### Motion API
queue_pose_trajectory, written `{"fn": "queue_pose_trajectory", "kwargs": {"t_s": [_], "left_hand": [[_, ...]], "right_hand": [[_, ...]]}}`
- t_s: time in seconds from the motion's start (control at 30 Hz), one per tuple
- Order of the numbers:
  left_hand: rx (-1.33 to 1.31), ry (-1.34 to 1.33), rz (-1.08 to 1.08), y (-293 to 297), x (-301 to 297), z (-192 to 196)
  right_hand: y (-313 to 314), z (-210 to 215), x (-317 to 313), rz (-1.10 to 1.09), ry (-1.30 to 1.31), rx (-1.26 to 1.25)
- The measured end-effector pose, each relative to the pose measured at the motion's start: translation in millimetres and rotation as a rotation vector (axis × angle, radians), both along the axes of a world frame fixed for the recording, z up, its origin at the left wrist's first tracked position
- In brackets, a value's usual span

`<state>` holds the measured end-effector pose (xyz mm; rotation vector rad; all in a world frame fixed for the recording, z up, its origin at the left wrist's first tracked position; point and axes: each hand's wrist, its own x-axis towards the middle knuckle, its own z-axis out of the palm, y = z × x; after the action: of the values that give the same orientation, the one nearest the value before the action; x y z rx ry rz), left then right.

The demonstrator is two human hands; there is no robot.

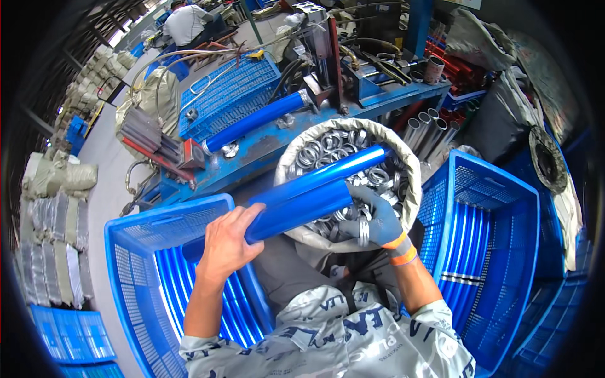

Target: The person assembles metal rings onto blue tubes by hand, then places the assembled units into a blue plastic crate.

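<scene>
Two shiny blue tubes [296,211] lie side by side, slanting up to the right, with my bare left hand [228,240] closed around their lower left part. My right hand [382,220], in a grey glove with an orange band at the wrist, is closed on a few metal rings [363,233] held together. Its upper fingers are at the right end of the nearer tube; whether a ring sits on that end I cannot tell. Under the tubes stands a round white sack [413,179] with a rolled rim, full of loose metal rings [309,154].
Blue crates [120,252] [526,208] holding blue tubes flank me on both sides. Ahead is a blue workbench [252,157] with a clamping machine, another blue tube [258,121] and a blue basket [246,82]. Bare metal tubes [428,129] stand right of the sack. A person [184,25] sits far off.
</scene>
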<state>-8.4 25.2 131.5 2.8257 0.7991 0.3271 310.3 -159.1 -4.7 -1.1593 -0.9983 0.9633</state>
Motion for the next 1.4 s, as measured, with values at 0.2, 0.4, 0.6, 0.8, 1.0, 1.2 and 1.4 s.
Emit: {"fn": "queue_pose_trajectory", "kwargs": {"t_s": [0.2,0.4,0.6,0.8,1.0,1.2,1.4], "left_hand": [[-0.005,0.097,-0.060,4,-9,-5],[0.009,0.039,-0.055,7,-10,-13],[-0.028,0.032,-0.038,13,-11,-20],[-0.067,0.103,-0.032,10,-11,-22],[-0.042,0.109,-0.038,13,-10,-28],[0.035,0.042,-0.013,12,-13,-43],[-0.249,-0.159,0.100,-1,-14,-41]], "right_hand": [[-1,-19,-6,-0.020,0.407,0.176],[8,-34,-11,-0.058,0.534,0.173],[0,-22,-7,0.071,0.246,0.161],[-4,-23,-3,0.057,0.224,0.049],[-1,-23,1,0.075,0.085,0.025],[17,-25,-6,0.075,0.304,0.024],[10,-76,13,-0.226,-0.099,-0.088]]}}
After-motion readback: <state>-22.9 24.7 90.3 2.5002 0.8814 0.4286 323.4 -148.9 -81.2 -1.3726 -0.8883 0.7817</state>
